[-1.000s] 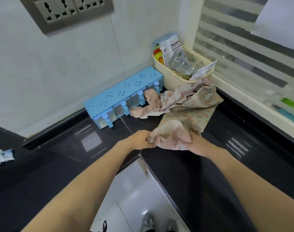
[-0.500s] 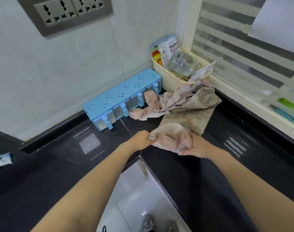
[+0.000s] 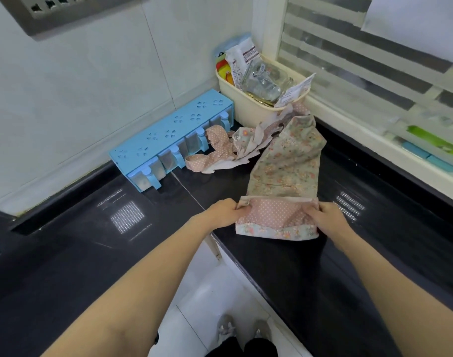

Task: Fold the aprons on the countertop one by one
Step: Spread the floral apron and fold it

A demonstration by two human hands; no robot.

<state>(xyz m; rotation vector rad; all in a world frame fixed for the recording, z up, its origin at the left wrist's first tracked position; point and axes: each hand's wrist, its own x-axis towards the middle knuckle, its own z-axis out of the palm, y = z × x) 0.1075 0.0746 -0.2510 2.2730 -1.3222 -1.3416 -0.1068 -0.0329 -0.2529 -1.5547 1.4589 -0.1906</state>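
1. Where half a second ago I logged a bunched wad of cloth between the hands, I now log the apron (image 3: 284, 166) pulled out flat on the black countertop (image 3: 349, 279), its near end turned over into a straight band showing pink dotted fabric with a floral hem below.
2. Left hand (image 3: 221, 211): fingers curled, pinching the left corner of the folded band. It has moved apart from the other hand since the earlier view, when both sat close together on the wad.
3. Right hand (image 3: 325, 217): fingers curled over the right corner of the same band, gripping it.
4. Apron body: floral fabric, runs from the fold away toward the corner, far end touching the cream basket (image 3: 246, 109). Less crumpled than before.
5. Apron straps (image 3: 215, 153): pink dotted, tangled in a heap just beside the blue spice rack (image 3: 168, 140); I note no change there.
6. Cream basket: holds packets and a clear glass jar (image 3: 264, 81), in the corner by the window.
7. Blue spice rack: against the wall, place unchanged.
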